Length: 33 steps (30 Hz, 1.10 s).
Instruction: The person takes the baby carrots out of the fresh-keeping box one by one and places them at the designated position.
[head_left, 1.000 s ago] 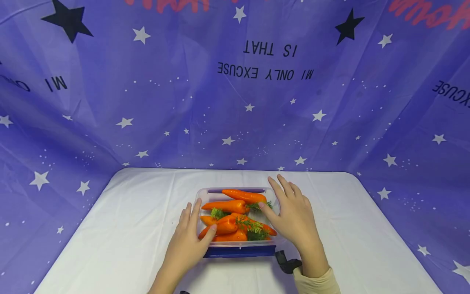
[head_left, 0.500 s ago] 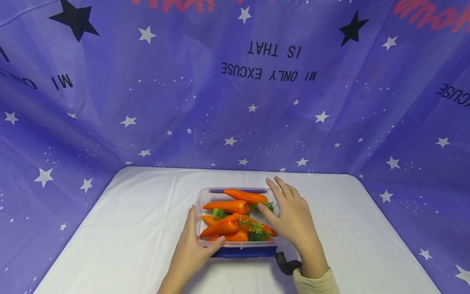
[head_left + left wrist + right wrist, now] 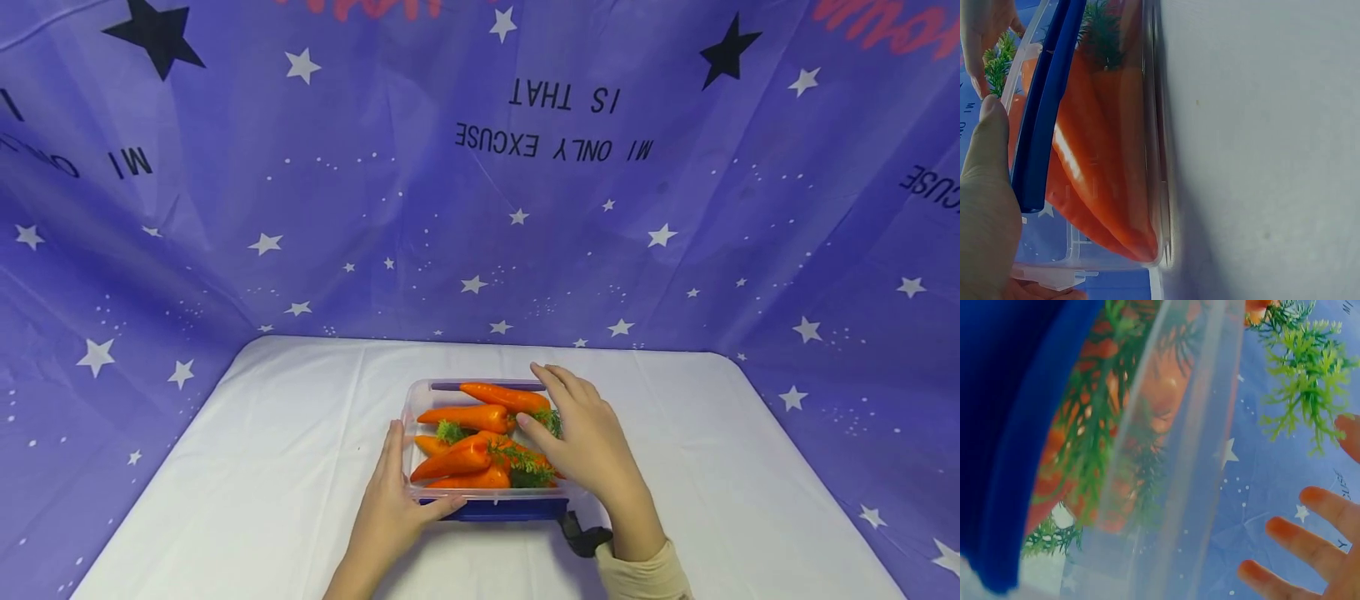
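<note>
The right hand has been moved further over the carrots; the box is flanked by both hands, the left hand pressed flat, fingers straight.

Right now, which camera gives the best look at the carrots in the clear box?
The head view: it shows the whole pile of carrots in the clear box. The left wrist view shows only a few carrots close up through the box's side. The right wrist view shows blurred orange and green leaves.
</note>
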{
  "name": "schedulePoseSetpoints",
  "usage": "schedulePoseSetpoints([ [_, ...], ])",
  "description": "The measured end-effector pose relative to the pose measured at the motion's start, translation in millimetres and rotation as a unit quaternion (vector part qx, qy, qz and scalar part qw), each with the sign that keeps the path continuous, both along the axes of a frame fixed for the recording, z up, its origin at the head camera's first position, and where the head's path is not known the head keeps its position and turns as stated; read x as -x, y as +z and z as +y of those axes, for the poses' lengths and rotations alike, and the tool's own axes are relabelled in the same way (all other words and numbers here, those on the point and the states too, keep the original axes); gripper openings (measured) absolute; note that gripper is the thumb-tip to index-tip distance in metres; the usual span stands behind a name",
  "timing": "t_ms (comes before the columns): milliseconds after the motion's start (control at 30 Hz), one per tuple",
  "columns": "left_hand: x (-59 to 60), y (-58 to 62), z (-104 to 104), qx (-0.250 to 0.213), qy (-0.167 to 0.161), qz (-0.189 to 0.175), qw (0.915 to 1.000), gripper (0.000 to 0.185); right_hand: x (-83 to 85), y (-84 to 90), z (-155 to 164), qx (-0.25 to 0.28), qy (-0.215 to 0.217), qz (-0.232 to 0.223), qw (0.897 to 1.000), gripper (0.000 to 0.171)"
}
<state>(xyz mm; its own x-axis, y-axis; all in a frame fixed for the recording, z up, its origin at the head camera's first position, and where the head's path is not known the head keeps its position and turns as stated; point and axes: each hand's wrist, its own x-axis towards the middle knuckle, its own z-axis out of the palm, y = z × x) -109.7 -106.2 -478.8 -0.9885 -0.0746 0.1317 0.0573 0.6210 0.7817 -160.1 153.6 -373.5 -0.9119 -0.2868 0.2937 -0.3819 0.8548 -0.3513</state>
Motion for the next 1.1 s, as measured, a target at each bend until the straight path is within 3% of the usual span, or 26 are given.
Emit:
schedulePoseSetpoints([
  [233, 0.4, -1.9, 1, -0.003, 0.002, 0.007, 1.0000, 0.139, 2.4, -0.2, -7, 0.026, 0.033, -0.006, 0.999, 0.065],
  [733, 0.7, -3.7, 2, -0.008, 0.009, 0.021, 0.9997, 0.138, 7.9, 13.5, -18, -0.012, 0.100, -0.016, 0.995, 0.064],
  [1100, 2.1, -6.6, 1, -0.014, 0.006, 0.030, 0.9994, 0.135, 11.7, 10.9, -29, -0.013, 0.150, -0.053, 0.987, 0.064],
])
